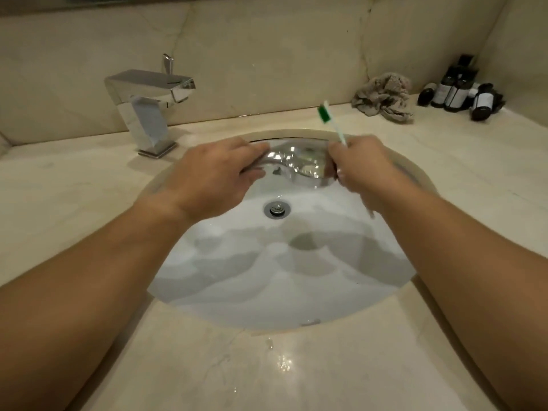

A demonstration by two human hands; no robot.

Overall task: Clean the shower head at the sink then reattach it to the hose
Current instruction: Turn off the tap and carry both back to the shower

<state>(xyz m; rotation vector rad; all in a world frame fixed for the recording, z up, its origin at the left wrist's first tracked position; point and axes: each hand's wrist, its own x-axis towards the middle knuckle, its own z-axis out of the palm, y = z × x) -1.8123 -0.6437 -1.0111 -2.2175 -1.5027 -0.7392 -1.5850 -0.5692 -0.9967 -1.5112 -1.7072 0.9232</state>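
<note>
Shower head held over the sink

The left hand [212, 173] and right hand [360, 167] both grip the chrome shower head [296, 166] above the sink [281, 277]; the right grip also pinches a green toothbrush [330, 121], bristles up.

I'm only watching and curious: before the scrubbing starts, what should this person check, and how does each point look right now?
1. Shower head held over the sink: ok, both hands grip it.
2. Left hand on the handle end: ok.
3. Toothbrush in the right hand: ok, but bristles point up, away from the head.
4. Faucet running: not ok, no stream visible.
5. Drain open: cannot tell.
6. Cloth on the counter for drying: ok.
</note>
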